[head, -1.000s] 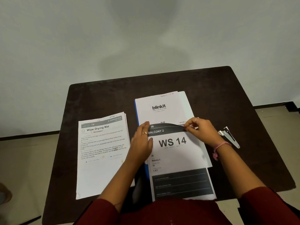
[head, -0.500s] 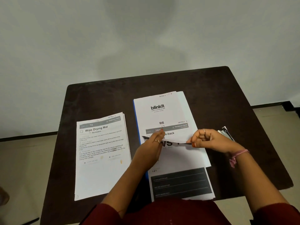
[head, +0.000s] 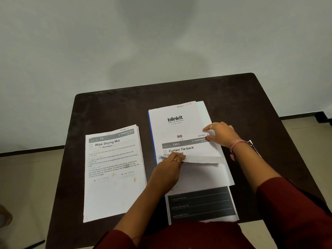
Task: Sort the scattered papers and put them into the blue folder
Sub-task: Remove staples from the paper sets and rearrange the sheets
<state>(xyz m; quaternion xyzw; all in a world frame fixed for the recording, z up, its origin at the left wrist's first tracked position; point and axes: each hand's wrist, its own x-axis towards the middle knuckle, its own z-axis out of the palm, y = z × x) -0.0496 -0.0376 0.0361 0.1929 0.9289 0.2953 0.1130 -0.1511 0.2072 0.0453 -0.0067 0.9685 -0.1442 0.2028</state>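
Papers lie in two piles on the table [head: 233, 97]: the left stack [head: 113, 177] is headed "Wipe Drying Mat", the right pile [head: 176, 123] shows a "blinkit" sheet and sits on the blue folder [head: 150, 130], of which only a thin left edge shows. The left hand [head: 170, 169] pinches the folded-over edge of the top sheet [head: 201, 177]; the right hand [head: 222, 132] seems to press the "Curtain Tie-back" page [head: 190, 150] with curled fingers. A metal clip [head: 251, 143] peeks out behind the right wrist. Beyond stand a plain pale wall [head: 161, 42] and beige floor [head: 27, 177].
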